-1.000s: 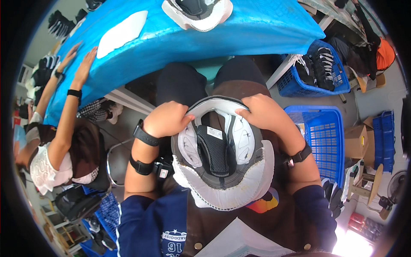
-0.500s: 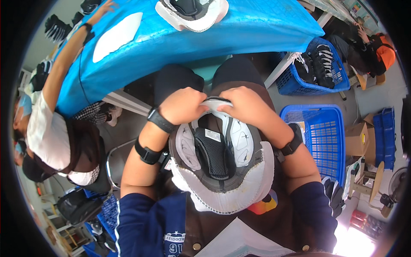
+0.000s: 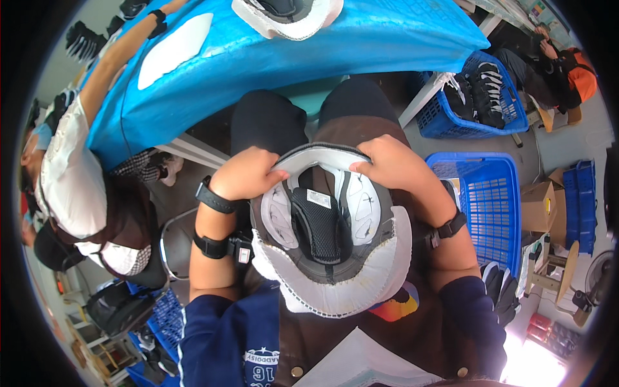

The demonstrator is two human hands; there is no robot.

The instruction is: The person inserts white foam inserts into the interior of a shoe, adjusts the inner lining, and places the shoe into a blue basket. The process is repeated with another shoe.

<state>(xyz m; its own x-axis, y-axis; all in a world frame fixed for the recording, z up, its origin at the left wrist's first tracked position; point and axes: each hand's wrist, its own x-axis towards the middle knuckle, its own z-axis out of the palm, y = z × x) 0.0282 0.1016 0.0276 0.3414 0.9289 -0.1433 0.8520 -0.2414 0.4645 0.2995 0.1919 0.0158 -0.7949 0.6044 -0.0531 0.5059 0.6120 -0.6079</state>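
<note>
An unfinished shoe upper (image 3: 338, 298) rests in my lap, its opening turned up toward me. It has a grey-white padded lining, a black mesh tongue (image 3: 316, 226) with a small white label, and a broad white edge with stitches along the near side. My left hand (image 3: 248, 173) pinches the far rim at its left end, thumb inside. At the right end of that rim, my right hand (image 3: 392, 164) grips it likewise. Between them the dark-edged band is spread into an arch.
A similar upper (image 3: 293, 26) and a white flat piece (image 3: 174, 51) lie on the blue-covered table (image 3: 361, 51) ahead. To the right stand a blue basket (image 3: 506, 193) and another basket of black shoes (image 3: 445, 129). People sit at left and far right.
My hands have moved apart along the far rim, stretching it wider. The co-worker's arm at the left has shifted farther over the table.
</note>
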